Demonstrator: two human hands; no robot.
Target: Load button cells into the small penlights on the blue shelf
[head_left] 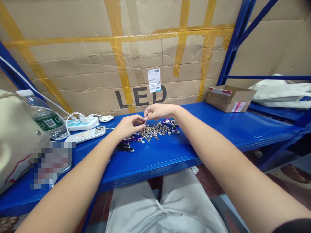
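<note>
Both hands meet above a heap of small round metal pieces on the blue shelf. My left hand is closed, its thumb and fingers pinched near the heap's left side. My right hand is pinched too, fingertips pointing down against those of the left. Something tiny seems to be between the fingertips, too small to name. Below my left hand lie several dark and purple tubes with shiny ends. Colourful carabiner-like clips rest at the heap's back right.
On the left are a cream bag, a water bottle, a white power strip with cables, and a phone. An opened cardboard box stands at the back right. A large taped carton forms the back wall; blue posts frame it.
</note>
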